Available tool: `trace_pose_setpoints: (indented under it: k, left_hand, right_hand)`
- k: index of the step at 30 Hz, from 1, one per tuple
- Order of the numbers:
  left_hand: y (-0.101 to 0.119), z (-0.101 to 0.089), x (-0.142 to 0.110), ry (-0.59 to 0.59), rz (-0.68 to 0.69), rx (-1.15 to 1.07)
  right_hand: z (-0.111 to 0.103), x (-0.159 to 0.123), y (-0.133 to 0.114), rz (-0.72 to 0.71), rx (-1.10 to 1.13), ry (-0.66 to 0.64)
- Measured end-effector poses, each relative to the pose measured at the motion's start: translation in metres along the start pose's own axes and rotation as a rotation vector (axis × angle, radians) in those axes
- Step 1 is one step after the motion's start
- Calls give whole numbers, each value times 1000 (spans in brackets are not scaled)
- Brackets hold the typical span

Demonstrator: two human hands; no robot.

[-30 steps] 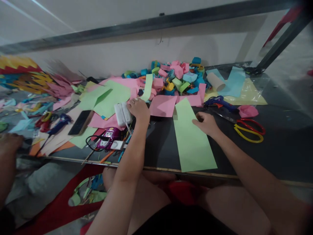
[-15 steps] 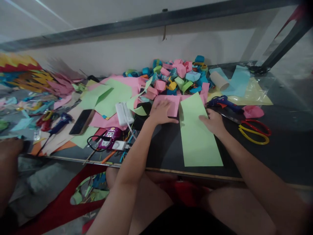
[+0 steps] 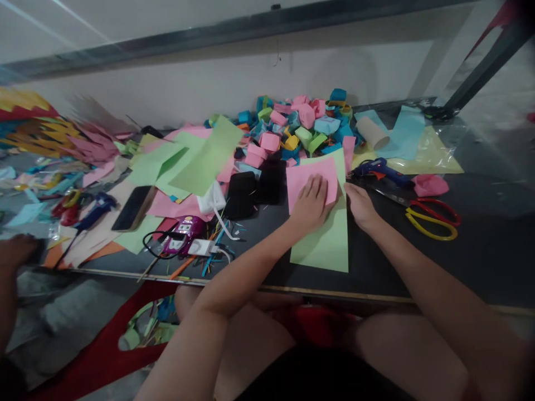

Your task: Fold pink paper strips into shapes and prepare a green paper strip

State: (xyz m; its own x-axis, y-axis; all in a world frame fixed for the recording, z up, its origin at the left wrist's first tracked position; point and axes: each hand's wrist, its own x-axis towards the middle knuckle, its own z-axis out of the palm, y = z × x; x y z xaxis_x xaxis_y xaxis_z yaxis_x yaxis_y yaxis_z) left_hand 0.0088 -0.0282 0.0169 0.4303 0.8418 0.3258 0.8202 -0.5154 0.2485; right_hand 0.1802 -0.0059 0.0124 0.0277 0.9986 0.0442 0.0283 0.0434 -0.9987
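Observation:
My left hand (image 3: 311,201) lies flat with fingers stretched over a pink sheet of paper (image 3: 293,181). That pink piece rests on the upper part of a longer light green sheet of paper (image 3: 321,250). At the green sheet's right edge is my right hand (image 3: 361,207), closed, its fingertips at the paper's border; some of its fingers are hidden. Just right of it lie scissors (image 3: 432,218) with one red and one yellow handle. A blue glue gun (image 3: 382,171) is beyond the right hand.
Folded coloured paper pieces (image 3: 305,125) are heaped at the back. To the left lie loose green sheets (image 3: 209,159), a black pouch (image 3: 241,195), a white power strip (image 3: 211,197), a purple device (image 3: 184,234) and a phone (image 3: 132,208). Another person's hand (image 3: 19,249) is far left.
My left hand has moved right with the pink sheet, which now overlaps the green one. The long green sheet has shifted left. A green sheet at left has shifted, uncovering the black pouch.

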Motion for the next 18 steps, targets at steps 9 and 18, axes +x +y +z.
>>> trace_pose_setpoints:
  k: [9, 18]
  left_hand:
    - [-10, -2, 1, 217, -59, -317]
    - [-54, -7, 20, 366, -501, -1285]
  right_hand:
    - [-1, -5, -6, -42, 36, -49]
    - [-3, -4, -8, -96, 43, -18]
